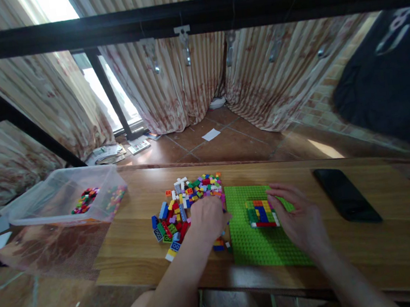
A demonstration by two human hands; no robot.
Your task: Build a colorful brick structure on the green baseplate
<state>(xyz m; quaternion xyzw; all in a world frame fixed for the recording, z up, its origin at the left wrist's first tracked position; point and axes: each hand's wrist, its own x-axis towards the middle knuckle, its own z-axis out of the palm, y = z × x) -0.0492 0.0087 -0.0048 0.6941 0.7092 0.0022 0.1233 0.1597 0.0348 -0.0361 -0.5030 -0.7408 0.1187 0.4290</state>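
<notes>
Step in hand, as judged: picking from the pile of loose bricks (183, 212) with the left hand (207, 218) while steadying the block of coloured bricks (260, 213) with the right hand (298, 214). Locate the block over the far middle of the green base board (247, 253), on the worktop (128, 255), just right of the pile. For a clean pick, reach down with the fingertips only; part the surrounding bricks rather than dragging across them, and avoid sweeping small pieces over the left edge of the board. Pinch a single brick by opposite sides, leaving studs and underside clear, then lift straight up. At the block, apply only light side support; avoid pushing hard against the right edge, to prevent sliding or loosening of the outer bricks. Check grip condition as follows. Left grip: curled downward over the right part of the pile, with fingertips hidden from view; cannot tell between empty and pinching a brick. Right grip: loosely released, with thumb and forefinger apart and not closed around anything; thumb at the right edge of the block, apparently in light contact. Leave undisturbed the phone (344, 193), well apart to the right, and the plastic tub (105, 175), at the left end of the worktop.
</notes>
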